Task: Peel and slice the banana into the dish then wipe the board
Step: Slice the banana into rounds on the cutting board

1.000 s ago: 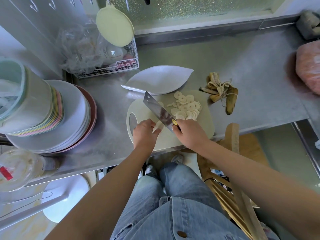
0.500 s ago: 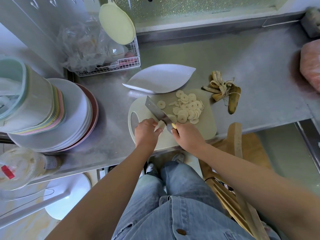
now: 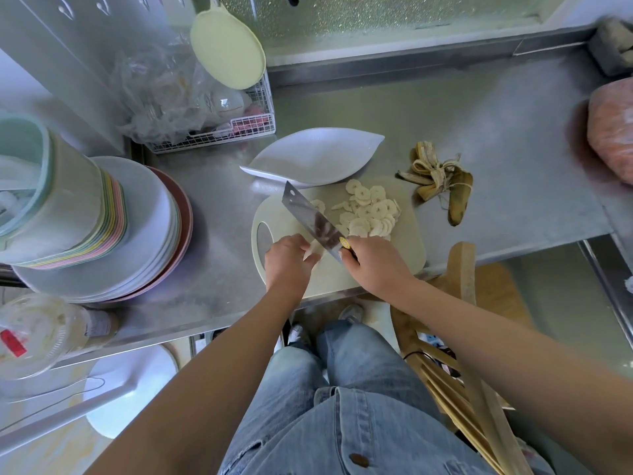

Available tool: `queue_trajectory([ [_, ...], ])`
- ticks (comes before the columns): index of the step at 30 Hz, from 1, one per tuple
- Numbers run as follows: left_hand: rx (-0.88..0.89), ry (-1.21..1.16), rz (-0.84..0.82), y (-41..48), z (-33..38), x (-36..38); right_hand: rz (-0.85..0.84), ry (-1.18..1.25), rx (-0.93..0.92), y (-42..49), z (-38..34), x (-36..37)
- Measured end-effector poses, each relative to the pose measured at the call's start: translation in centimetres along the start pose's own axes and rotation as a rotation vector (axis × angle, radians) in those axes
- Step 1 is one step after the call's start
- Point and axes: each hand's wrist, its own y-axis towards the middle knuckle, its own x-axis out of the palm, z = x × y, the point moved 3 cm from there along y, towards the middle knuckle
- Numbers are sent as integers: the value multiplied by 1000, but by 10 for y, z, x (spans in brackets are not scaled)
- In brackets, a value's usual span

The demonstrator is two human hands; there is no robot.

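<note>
Two hands working at a cutting board (image 3: 404,250), head view.
Left hand (image 3: 287,258) has its fingers curled over a short piece of banana (image 3: 313,252) near the board's handle-hole end. Right hand (image 3: 373,265) is wrapped round the handle of a cleaver (image 3: 310,217), whose blade slants across the board just beside that piece. Banana slices (image 3: 368,212) are heaped on the board's far right part. A white leaf-shaped dish (image 3: 315,156) sits on the table (image 3: 496,132) at the board's far edge. The peel (image 3: 442,181) lies right of the board, apart from it. Stacked plates (image 3: 147,234) stand well left of the board.
</note>
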Motion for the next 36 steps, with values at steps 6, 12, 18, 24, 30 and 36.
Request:
queue_trajectory([
  [6, -2, -12, 10, 0, 0, 0, 2, -43, 5, -2, -2, 7],
  [12, -13, -8, 8, 0, 1, 0, -12, -67, 22, 2, -5, 16],
  [18, -12, -9, 15, -1, 0, 0, -7, -14, 73, -2, -4, 23],
  [24, 7, -21, 15, -6, -3, -3, 20, 1, 40, 0, -3, 6],
  [30, -11, -10, 13, -6, -2, -3, 8, -12, -11, -2, -5, 1],
  [36, -16, -7, 15, -5, -1, -2, 4, -50, -18, -2, -5, 3],
])
